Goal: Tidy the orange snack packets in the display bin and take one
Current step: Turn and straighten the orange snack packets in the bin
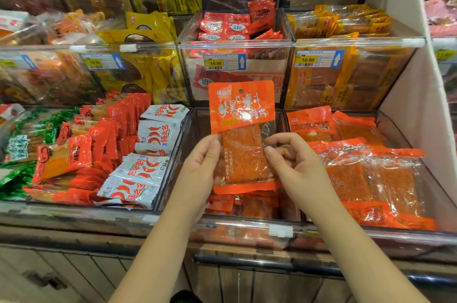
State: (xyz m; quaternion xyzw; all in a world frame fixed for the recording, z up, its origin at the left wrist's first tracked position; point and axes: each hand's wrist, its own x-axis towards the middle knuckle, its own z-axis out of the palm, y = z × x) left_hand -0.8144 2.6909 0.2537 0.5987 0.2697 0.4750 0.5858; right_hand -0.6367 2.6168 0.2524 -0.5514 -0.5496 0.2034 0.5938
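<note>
Single head cam, wide-angle, edges bowed. Faces forward and down at the shelving (400,94), close in. Display bin (235,224) mid-frame, left hand (197,174) and right hand (296,166) just below centre, arms (158,248) run up from bottom edge.

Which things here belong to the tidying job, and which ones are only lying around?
Job: the flat orange plastic snack packet held upright; the loose orange packets below it; the clear plastic display bin.
Lying about: white chilli-print sachets; green foil packets; yellow bags; blue-and-yellow price labels.
</note>
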